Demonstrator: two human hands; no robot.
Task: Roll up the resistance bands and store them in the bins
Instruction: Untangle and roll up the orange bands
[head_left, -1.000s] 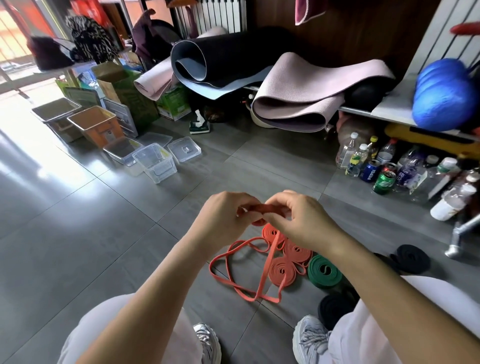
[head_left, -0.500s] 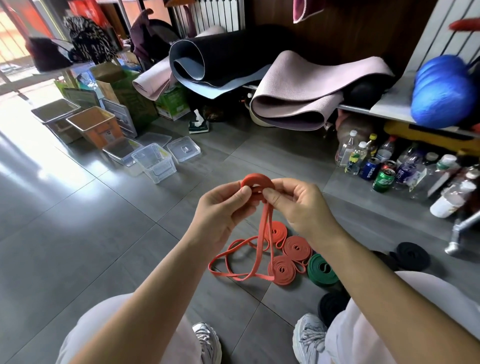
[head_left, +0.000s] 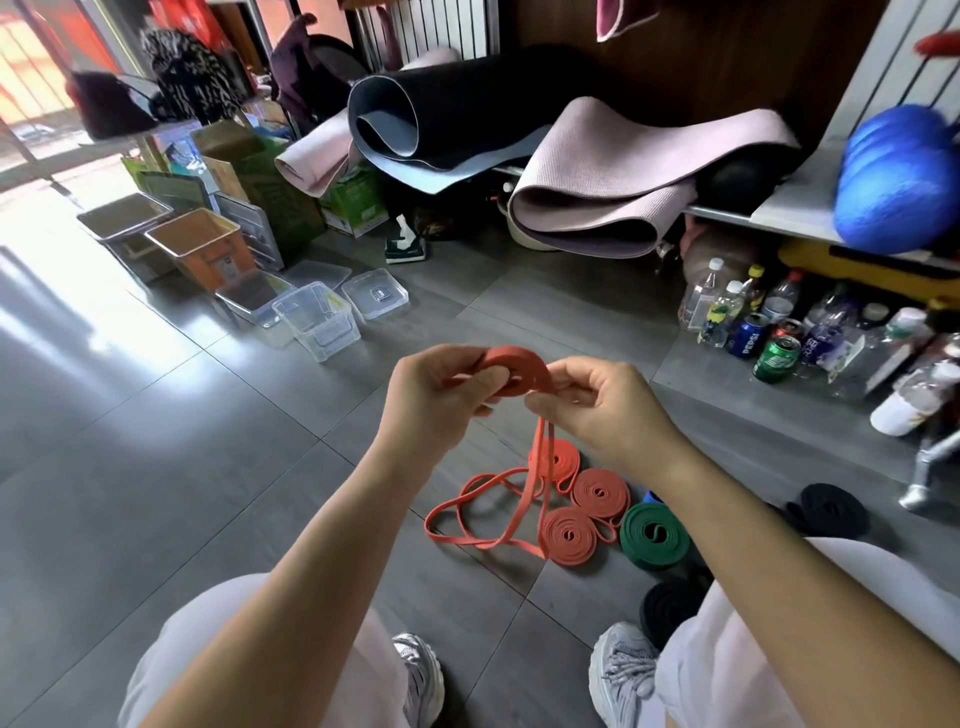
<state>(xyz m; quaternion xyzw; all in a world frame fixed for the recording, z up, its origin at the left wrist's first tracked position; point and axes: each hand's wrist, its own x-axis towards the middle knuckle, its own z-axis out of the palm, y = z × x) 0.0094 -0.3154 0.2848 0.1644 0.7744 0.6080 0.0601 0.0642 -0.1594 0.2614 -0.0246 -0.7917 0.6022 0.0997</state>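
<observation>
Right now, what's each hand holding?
Left hand: grips the orange band roll.
Right hand: pinches the same roll's edge.

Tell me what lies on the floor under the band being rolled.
Below the held orange band, its loose tail trails onto the tiles beside three rolled orange bands and a green roll. A black roll is partly covered by the right leg.

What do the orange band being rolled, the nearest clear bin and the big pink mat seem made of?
Orange band: probably rubber or latex, matte; it hangs limp and coils flat.
Clear bin: likely hard plastic, glossy; the floor shows through its walls.
Pink mat: seemingly foam or soft rubber, matte; finely ribbed surface, thick loose roll.
</observation>
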